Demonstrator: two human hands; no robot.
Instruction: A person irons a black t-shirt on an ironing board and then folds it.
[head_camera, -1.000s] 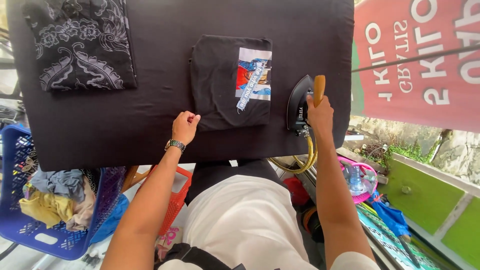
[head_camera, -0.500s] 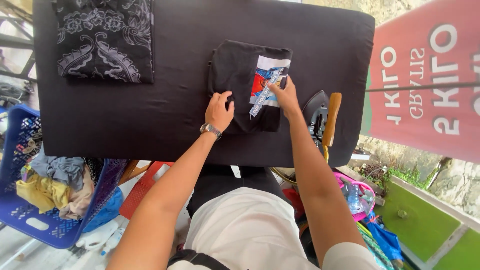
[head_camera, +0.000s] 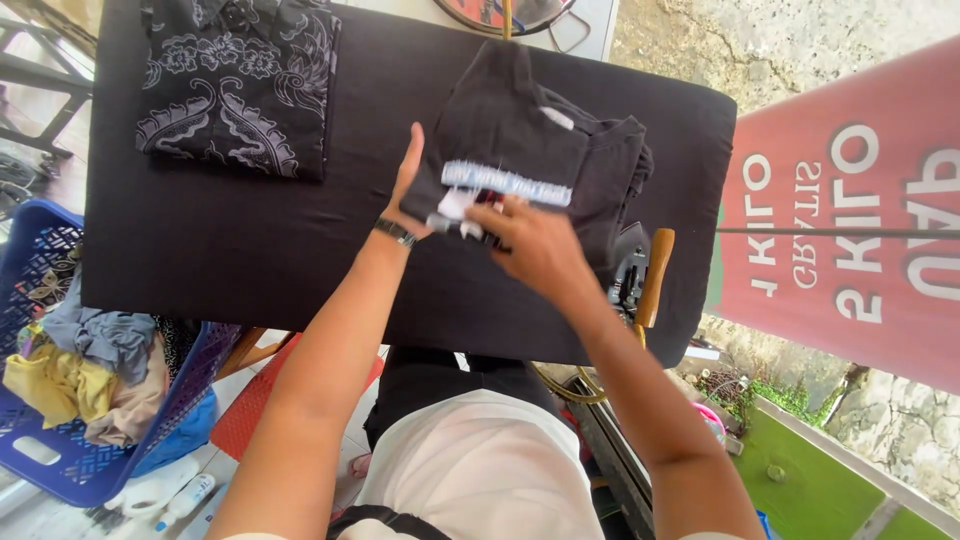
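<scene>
We have the folded black printed shirt (head_camera: 540, 150) lifted just above the dark ironing table (head_camera: 220, 250), near its right end. It could sag open if our grip slackens, or brush the iron (head_camera: 635, 270) standing close beside it. Our left hand (head_camera: 410, 185) supports its edge with fingers straight and together; our right hand (head_camera: 535, 250) pinches the near hem.
</scene>
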